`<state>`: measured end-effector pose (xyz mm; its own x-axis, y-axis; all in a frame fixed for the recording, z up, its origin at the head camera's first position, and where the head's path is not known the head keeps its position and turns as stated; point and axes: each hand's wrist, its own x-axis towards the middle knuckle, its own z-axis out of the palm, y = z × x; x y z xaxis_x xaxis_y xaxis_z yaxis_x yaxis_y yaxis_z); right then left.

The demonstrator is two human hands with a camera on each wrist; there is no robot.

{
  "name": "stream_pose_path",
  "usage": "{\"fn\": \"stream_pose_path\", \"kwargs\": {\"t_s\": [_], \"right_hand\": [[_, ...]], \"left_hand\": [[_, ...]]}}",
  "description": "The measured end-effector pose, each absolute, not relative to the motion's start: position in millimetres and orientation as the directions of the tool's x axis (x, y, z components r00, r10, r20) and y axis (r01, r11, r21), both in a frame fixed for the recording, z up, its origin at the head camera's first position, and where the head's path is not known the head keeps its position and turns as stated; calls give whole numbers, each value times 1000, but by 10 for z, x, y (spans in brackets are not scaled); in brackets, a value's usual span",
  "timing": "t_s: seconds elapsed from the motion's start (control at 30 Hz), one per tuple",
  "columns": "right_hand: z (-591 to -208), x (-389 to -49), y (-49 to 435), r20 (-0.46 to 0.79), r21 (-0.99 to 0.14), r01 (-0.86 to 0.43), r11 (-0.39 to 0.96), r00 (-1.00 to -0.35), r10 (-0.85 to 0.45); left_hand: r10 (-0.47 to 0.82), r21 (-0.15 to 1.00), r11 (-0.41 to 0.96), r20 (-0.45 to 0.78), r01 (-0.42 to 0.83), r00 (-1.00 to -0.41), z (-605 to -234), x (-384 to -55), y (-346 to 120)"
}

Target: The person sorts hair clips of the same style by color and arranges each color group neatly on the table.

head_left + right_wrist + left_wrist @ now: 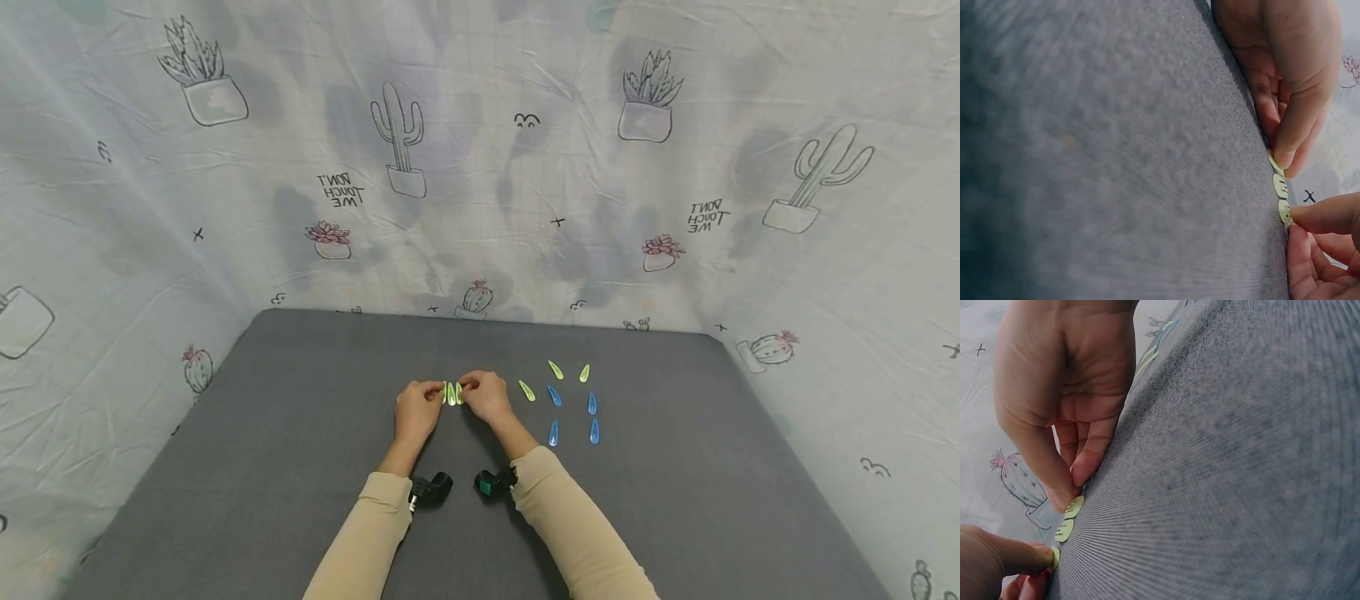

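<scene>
Three yellow-green snap hair clips stand side by side in a row on the grey cloth, between the two hands. My left hand [418, 410] pinches the leftmost clip [1054, 559] between thumb and fingertips. At the other end of the row, my right hand [486, 397] has thumb and fingers on the rightmost clip [1284, 211]. The middle clip [452, 394] lies untouched, close beside the right one. In the left wrist view a small gap separates it from the left clip. Fingertips partly cover both outer clips.
Right of the hands lie three more yellow-green clips, one of them nearest the right hand [527, 391]. Several blue clips [554, 396] lie among and below them. The grey table [675, 500] meets a cactus-print cloth backdrop [480, 167] at its far edge.
</scene>
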<state>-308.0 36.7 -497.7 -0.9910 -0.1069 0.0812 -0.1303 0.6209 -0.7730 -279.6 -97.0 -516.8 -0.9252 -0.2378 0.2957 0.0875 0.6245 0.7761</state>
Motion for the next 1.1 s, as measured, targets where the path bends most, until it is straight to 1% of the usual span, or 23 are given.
{"fn": "stream_pose_path", "kwargs": {"t_s": [0.4, 0.63, 0.77, 1.0, 1.1], "right_hand": [[-5022, -3004, 535, 78, -856, -143, 497, -986, -150], [-4977, -2981, 706, 66, -913, -128, 388, -983, -170], [-4987, -3000, 854, 64, -921, -122, 369, -984, -165], [-4994, -3089, 1159, 100, -934, -156, 323, -978, -184], [-4991, -3130, 1294, 99, -934, -148, 324, -981, -165]], "left_hand": [[-247, 777, 625, 292, 79, -924, -5173, -2795, -958], [-249, 781, 619, 287, 76, -925, -5162, -2798, -961], [-251, 784, 616, 285, 74, -925, -5153, -2809, -945], [-267, 784, 620, 260, 41, -928, -5148, -2838, -883], [-276, 784, 620, 261, 36, -925, -5157, -2875, -860]]}}
